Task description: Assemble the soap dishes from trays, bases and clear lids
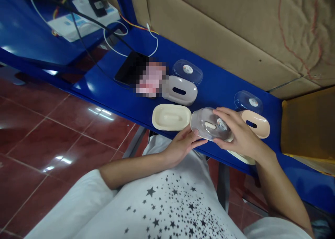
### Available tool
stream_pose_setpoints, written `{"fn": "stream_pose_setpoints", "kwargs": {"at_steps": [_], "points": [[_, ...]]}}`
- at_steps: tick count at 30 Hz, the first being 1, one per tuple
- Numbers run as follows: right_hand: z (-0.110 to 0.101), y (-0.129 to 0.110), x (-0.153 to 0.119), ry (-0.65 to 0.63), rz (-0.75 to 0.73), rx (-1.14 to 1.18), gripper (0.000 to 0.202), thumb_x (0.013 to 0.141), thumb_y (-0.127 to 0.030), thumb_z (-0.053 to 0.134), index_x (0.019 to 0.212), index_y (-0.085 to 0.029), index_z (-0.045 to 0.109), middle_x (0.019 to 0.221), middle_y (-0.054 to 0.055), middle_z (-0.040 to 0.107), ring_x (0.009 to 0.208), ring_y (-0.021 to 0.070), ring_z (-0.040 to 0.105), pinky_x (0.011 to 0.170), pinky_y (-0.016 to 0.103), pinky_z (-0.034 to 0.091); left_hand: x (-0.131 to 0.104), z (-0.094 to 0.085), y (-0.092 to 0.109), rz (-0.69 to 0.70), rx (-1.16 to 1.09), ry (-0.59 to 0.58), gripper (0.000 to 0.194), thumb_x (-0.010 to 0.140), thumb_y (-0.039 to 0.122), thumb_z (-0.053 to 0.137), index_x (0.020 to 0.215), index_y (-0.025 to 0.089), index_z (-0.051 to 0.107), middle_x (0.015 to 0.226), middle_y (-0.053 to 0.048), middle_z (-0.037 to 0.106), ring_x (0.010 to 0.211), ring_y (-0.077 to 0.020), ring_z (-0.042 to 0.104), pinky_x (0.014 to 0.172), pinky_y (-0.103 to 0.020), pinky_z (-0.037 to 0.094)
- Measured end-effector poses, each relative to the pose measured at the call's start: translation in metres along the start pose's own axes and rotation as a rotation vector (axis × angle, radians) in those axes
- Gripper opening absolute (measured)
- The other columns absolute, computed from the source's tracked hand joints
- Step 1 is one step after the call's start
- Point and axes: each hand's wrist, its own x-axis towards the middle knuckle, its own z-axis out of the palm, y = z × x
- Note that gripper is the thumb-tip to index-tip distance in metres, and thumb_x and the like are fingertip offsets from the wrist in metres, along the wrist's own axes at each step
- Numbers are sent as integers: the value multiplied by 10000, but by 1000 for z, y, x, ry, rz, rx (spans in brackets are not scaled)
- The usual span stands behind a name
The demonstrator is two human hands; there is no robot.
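Observation:
An oval box (202,122) with a clear lid and a round sticker is held above the table's near edge. My left hand (183,143) grips its left end from below, thumb on the rim. My right hand (237,131) is wrapped over the lid's right side. Left of it lies a cream oval tray (171,117). Behind are a grey slotted oval piece (180,90) and a clear lid (187,71). To the right are a peach slotted piece (255,123) and another clear lid (248,102). Another cream piece (244,157) is partly hidden under my right forearm.
A black device with a blurred screen (151,78) stands on the blue table (104,89). Cables and a white power strip (81,22) are at the back left. A yellow-brown box (309,127) stands at the right, and cardboard (209,33) lines the back.

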Motion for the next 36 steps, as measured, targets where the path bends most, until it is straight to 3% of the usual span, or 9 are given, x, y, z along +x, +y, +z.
{"fn": "stream_pose_setpoints", "kwargs": {"at_steps": [7, 13, 17, 21, 24, 26, 28, 31, 36], "points": [[5, -1, -2, 23, -22, -31, 930, 983, -429, 737, 1756, -402, 222, 1706, 137, 425, 1539, 438, 479, 1239, 669, 461, -1, 2, 1, 13, -9, -7, 578, 1018, 453, 739, 1563, 308, 609, 1577, -122, 653, 1533, -387, 540, 1268, -640, 428], [21, -3, -4, 25, 27, 28, 928, 1023, -503, 685, 1769, -378, 148, 1771, 151, 313, 1624, 440, 364, 1270, 695, 420, -1, 0, -1, -4, -58, 9, 592, 1032, 454, 721, 1590, 311, 581, 1618, -118, 620, 1556, -385, 517, 1287, -624, 414], [21, -3, -6, 27, 19, -7, 1021, 980, -548, 756, 1771, -386, 131, 1755, 166, 345, 1613, 441, 390, 1262, 695, 435, -1, 1, 4, -35, -58, 10, 561, 1027, 442, 730, 1555, 285, 626, 1596, -112, 644, 1544, -381, 535, 1299, -611, 407], [16, 13, -2, 20, -3, -26, 1014, 984, -547, 751, 1772, -392, 131, 1760, 166, 348, 1601, 437, 412, 1248, 686, 452, -13, 2, 16, -174, -10, -33, 477, 1003, 402, 759, 1448, 232, 723, 1573, -147, 657, 1476, -376, 610, 1294, -590, 419], [12, 35, 7, 82, 4, -124, 1007, 985, -545, 746, 1774, -380, 142, 1747, 178, 364, 1587, 462, 417, 1238, 725, 433, -35, -7, 29, -242, 209, -56, 395, 1010, 413, 736, 1373, 261, 776, 1620, -126, 617, 1402, -354, 674, 1239, -558, 487], [11, 48, 15, 115, 14, -188, 995, 987, -539, 741, 1774, -369, 157, 1730, 188, 383, 1574, 479, 423, 1225, 751, 427, -51, -19, 39, -139, 455, -19, 336, 1043, 437, 674, 1314, 288, 805, 1440, -109, 751, 1235, -302, 760, 1142, -511, 564], [9, 56, 23, 124, 27, -225, 987, 988, -539, 734, 1774, -346, 169, 1724, 203, 387, 1573, 487, 419, 1222, 762, 419, -65, -33, 48, 144, 727, 95, 261, 1051, 387, 651, 1222, 301, 828, 1240, -86, 816, 1038, -251, 785, 968, -445, 629], [9, 61, 32, 110, 50, -238, 1003, 977, -572, 735, 1772, -295, 191, 1732, 228, 369, 1591, 495, 390, 1239, 757, 396, -77, -55, 62, 566, 1157, 255, 246, 1012, 234, 670, 1202, 309, 809, 1212, -60, 802, 1133, -250, 740, 1014, -436, 594], [17, 64, 38, 134, 91, -219, 1021, 968, -655, 707, 1769, -272, 204, 1757, 235, 336, 1612, 489, 355, 1255, 740, 368, -72, -72, 78, 782, 1463, 379, 267, 1025, 203, 614, 1236, 296, 748, 1301, -63, 747, 1203, -251, 709, 1079, -471, 560]]}}
